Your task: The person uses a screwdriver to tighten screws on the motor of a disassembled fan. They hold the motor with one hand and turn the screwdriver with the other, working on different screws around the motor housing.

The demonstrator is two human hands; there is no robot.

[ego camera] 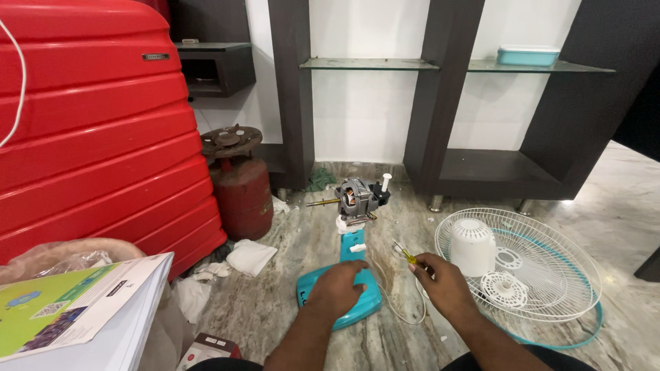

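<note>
A teal fan base lies on the marble floor, its short stem rising to an exposed grey fan motor with a brass shaft pointing left. My left hand presses flat on top of the base. My right hand is just right of the base and grips a small screwdriver with a yellow handle, its tip pointing up-left toward the stem. A thin white cord loops on the floor between my hands.
A white wire fan guard lies at right, holding a white motor cover and a round plastic piece. A big red suitcase fills the left, with a rusty red gas cylinder beside it. A cardboard box and crumpled white cloths sit lower left.
</note>
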